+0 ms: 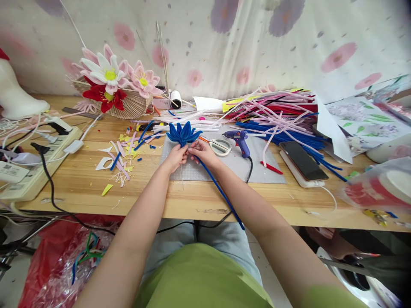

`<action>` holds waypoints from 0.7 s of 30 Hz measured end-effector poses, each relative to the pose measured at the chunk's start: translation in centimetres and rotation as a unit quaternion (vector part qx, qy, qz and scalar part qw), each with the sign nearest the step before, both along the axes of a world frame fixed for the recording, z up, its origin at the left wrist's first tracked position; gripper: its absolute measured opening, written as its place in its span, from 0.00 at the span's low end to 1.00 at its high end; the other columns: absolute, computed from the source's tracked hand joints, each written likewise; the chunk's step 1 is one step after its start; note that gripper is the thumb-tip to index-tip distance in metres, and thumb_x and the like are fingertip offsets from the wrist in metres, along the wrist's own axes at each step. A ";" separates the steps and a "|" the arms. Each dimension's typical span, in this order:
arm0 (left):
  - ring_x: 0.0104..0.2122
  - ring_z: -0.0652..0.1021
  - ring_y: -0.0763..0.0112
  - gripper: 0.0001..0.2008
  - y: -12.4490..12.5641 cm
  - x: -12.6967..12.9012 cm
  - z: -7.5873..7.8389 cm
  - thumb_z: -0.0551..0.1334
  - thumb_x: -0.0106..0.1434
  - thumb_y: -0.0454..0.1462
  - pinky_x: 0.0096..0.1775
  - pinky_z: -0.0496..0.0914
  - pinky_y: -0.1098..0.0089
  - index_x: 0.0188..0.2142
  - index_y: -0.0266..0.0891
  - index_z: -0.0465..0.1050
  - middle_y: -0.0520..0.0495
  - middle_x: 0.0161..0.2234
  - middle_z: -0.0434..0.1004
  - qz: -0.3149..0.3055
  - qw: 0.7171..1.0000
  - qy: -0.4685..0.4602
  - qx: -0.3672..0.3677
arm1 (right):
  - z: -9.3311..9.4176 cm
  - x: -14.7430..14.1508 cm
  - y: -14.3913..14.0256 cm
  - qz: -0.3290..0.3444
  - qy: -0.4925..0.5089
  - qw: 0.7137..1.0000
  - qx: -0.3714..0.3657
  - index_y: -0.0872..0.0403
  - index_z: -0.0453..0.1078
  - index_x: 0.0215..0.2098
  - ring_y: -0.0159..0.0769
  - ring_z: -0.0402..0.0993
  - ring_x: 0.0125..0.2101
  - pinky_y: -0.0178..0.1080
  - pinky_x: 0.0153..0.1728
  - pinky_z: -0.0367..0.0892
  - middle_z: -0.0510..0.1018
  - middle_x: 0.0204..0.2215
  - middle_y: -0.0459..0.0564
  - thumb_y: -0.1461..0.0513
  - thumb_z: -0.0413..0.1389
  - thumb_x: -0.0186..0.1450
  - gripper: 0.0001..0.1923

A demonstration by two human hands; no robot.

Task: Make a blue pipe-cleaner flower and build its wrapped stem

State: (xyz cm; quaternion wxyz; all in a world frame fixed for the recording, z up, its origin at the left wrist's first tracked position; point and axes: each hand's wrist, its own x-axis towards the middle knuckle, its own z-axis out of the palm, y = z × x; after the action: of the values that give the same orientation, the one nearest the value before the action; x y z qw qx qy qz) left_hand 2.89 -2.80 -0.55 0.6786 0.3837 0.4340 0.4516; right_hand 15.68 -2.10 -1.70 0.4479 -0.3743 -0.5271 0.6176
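Observation:
A blue pipe-cleaner flower (183, 133) with pointed petals stands upright over the grey cutting mat (199, 174). My left hand (176, 157) is closed around its base from the left. Close beside it, my right hand (203, 152) pinches a long blue pipe cleaner (221, 190) just under the petals. The pipe cleaner's free end slants down to the right, past the table's front edge. Scissors with pale handles (221, 147) lie just right of my right hand, and a purple glue gun (239, 141) rests beyond them. My fingers hide the flower's base.
Pink, red and blue pipe cleaners (272, 109) are heaped at the back right. A phone (303, 160) lies on a white power bank. Scraps (120, 156) litter the left side near a power strip (41, 162). Finished flowers (109, 75) stand behind. A red craft stick or pen (271, 167) lies on the mat.

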 end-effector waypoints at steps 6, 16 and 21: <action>0.12 0.54 0.87 0.12 0.5 -0.3 0.1 0.58 0.59 0.41 0.14 0.44 0.83 0.25 0.37 0.56 0.59 0.17 0.53 0.017 0.997 -0.071 -0.036 | 0.7 1.4 0.2 0.050 -0.055 0.997 -0.039 0.54 0.59 0.28 0.20 0.54 0.10 0.25 0.09 0.45 0.68 0.14 0.37 0.55 0.61 0.49 0.17; 0.14 0.58 0.87 0.06 0.2 -0.4 0.1 0.53 0.58 0.29 0.14 0.47 0.83 0.25 0.35 0.59 0.54 0.20 0.60 -0.018 0.998 -0.062 -0.005 | 0.8 1.4 0.1 -0.014 -0.083 0.996 0.004 0.55 0.65 0.25 0.19 0.51 0.12 0.28 0.13 0.43 0.64 0.14 0.38 0.52 0.59 0.51 0.15; 0.15 0.59 0.87 0.06 -0.1 -0.5 0.0 0.57 0.58 0.31 0.15 0.50 0.84 0.26 0.34 0.60 0.54 0.21 0.61 -0.048 0.997 -0.065 -0.001 | -0.1 1.2 0.8 -0.066 -0.118 0.989 0.065 0.56 0.68 0.21 0.22 0.60 0.17 0.30 0.19 0.55 0.71 0.19 0.43 0.55 0.59 0.50 0.11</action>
State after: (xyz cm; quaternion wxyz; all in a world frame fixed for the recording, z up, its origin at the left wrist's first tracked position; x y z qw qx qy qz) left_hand 2.39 -2.90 -0.51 0.7267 0.3734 0.3707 0.4416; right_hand 16.84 -1.31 -1.77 0.4455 -0.4484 -0.5899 0.5025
